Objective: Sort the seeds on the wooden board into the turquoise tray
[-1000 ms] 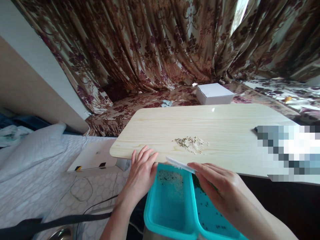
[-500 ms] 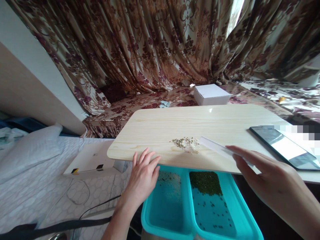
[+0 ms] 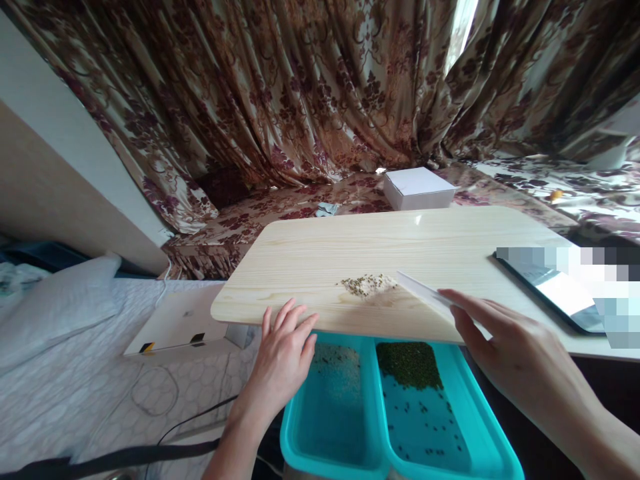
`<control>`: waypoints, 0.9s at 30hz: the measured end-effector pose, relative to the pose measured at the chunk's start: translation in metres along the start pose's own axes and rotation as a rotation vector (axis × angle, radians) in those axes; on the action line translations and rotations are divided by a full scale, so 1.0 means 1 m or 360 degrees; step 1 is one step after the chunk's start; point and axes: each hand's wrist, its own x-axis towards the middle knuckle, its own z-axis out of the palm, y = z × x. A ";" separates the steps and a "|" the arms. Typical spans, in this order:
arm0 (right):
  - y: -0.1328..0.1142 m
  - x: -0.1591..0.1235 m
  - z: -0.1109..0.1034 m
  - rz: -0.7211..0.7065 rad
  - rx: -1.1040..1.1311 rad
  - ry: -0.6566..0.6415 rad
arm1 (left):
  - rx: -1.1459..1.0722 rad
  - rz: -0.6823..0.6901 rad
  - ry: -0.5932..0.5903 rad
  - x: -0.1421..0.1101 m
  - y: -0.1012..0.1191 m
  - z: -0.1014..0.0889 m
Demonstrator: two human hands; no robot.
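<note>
My right hand (image 3: 505, 333) grips a thin white flat strip (image 3: 423, 290), its far end touching the right side of a small pile of mixed pale and green grains (image 3: 370, 285). That pile lies on a light wooden tabletop (image 3: 325, 247). My left hand (image 3: 287, 347) rests with fingers spread on the table's front edge, holding nothing. Below the edge is a turquoise two-compartment tray (image 3: 377, 413). Its left compartment has a scatter of pale grains (image 3: 345, 363) with a few dark ones; the right has a heap of green grains (image 3: 413, 363) and scattered loose ones.
A tablet-like dark device (image 3: 555, 287) lies on the table's right side. Behind the table stands a white box (image 3: 419, 190) before patterned curtains (image 3: 310, 87). At left, a white carton (image 3: 175, 320) and cables (image 3: 155, 393) lie on a quilted cover.
The strip and my right hand have shifted slightly left, along with a small shift of the whole view. My left hand stays at the table edge.
</note>
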 end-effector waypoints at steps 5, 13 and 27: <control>-0.012 0.001 0.004 -0.0043 0.0097 -0.0021 | -0.0007 -0.0006 0.0012 0.000 0.000 -0.001; -0.035 0.003 0.008 -0.0072 0.0207 -0.0057 | -0.0014 0.0007 0.0010 -0.001 -0.001 0.000; -0.021 -0.018 -0.015 -0.0027 -0.0046 0.0001 | -0.0046 0.0000 0.0014 -0.001 0.000 -0.001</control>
